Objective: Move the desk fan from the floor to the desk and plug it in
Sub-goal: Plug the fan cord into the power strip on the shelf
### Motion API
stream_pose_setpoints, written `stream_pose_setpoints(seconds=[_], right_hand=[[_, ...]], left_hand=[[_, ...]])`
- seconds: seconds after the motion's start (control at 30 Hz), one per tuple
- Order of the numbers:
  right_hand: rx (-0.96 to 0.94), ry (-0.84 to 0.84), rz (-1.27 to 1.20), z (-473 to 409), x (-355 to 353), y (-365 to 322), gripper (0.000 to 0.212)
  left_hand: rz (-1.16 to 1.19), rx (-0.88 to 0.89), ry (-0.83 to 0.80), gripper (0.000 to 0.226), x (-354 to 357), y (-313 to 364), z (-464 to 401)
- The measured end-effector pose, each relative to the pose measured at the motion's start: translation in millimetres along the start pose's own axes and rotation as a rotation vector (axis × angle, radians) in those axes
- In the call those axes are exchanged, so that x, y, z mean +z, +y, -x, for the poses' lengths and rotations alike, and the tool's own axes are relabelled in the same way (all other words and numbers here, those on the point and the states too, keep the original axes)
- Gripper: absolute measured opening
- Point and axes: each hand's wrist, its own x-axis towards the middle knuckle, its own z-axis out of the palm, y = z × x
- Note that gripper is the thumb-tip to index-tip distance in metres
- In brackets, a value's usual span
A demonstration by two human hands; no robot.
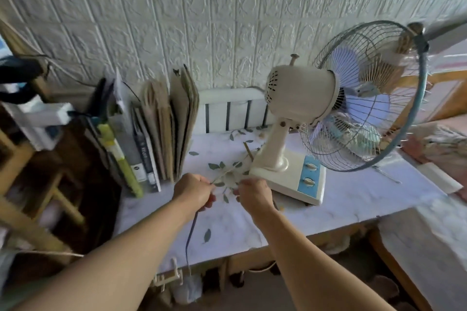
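Cream plastic forms the body of the desk fan (300, 118), which is seen standing upright on the desk (353, 199), its square base set toward the back right part of the desktop and its wire cage turned away to the right. Two round knobs are carried on a blue panel on the base. A pale cloth printed with green leaves is spread over the desk.

Both bare forearms are stretched forward from the lower edge of the view and are brought together just in front of the fan's base. The left hand (194, 193) is closed, knuckles up, with a thin cord (190, 232) pinched in its fingers; a dark length of that cord is seen hanging from under this hand, down past the front edge of the desk. A lighter strand is drawn tight from the same hand toward the fan's base. The right hand (254, 193) is held just beside the left, fingers curled inward and back turned up; whether the cord is gripped by it cannot be told, since the fingertips are hidden.

To the left of the fan, a row of books (151, 139) is stood upright against the white textured wall (202, 7).
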Motion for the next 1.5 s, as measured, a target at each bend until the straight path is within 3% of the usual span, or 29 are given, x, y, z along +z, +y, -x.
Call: stream_pose_setpoints(seconds=[0.1, 0.2, 0.33, 0.43, 0.5, 0.63, 0.7, 0.8, 0.9, 0.97, 1.07, 1.17, 1.23, 1.37, 1.5], right_hand=[[-0.041, -0.011, -0.028, 20.0, 16.8, -25.2, 0.041], [-0.164, -0.030, 0.148, 46.5, 31.3, -44.4, 0.053], [-0.322, 0.058, 0.438, 72.7, 40.1, -56.0, 0.016], [-0.446, 0.133, 0.457, 85.6, 35.2, -60.0, 0.012], [-0.411, 0.181, 0.452, 87.7, 26.0, -63.5, 0.017], [-0.149, 0.397, 0.317, 83.0, -0.5, -65.7, 0.023], [-0.072, 0.424, 0.429, 86.4, -13.5, -66.8, 0.024], [-0.326, 0.210, 0.581, 101.6, -15.2, -88.9, 0.029], [-0.624, -0.134, 0.324, 126.7, -4.7, -125.6, 0.023], [-0.654, -0.171, 0.145, 136.0, -6.4, -144.5, 0.012], [-0.575, 0.012, 0.009, 131.3, -28.1, -154.3, 0.023], [-0.377, 0.310, 0.044, 116.1, -58.1, -147.5, 0.025], [-0.249, 0.390, 0.106, 110.1, -72.6, -137.5, 0.024], [-0.333, 0.132, 0.283, 120.0, -66.6, -144.7, 0.024], [-0.292, -0.258, -0.137, 140.8, -50.6, -173.5, 0.024]], left_hand=[[-0.071, 0.037, -0.085, 0.012, -28.8, -2.8, 17.9], [-0.098, 0.087, -0.132, 0.010, -60.5, -8.5, 36.6], [-0.132, 0.175, -0.117, 0.010, -89.2, -10.2, 56.0], [-0.147, 0.224, -0.124, 0.011, -110.6, -14.1, 68.7], [-0.133, 0.227, -0.136, 0.012, -127.1, -16.8, 75.8], [-0.119, 0.192, -0.140, 0.015, -160.9, -19.0, 85.1], [-0.051, 0.164, -0.110, 0.017, -177.4, -15.1, 91.6], [-0.009, 0.181, -0.058, 0.020, -189.7, 1.6, 103.5], [-0.069, 0.262, -0.029, 0.021, -185.3, 27.0, 118.3], [-0.062, 0.296, -0.013, 0.017, -183.7, 40.5, 126.3], [-0.024, 0.315, -0.032, 0.012, -194.6, 50.4, 136.6], [-0.102, 0.286, -0.010, 0.015, -216.0, 48.9, 142.7], [-0.099, 0.266, 0.027, 0.017, -228.5, 47.6, 145.6], [-0.059, 0.338, 0.038, 0.023, -231.4, 58.1, 151.7], [-0.291, 0.473, 0.029, 0.021, -216.6, 83.0, 162.3]])
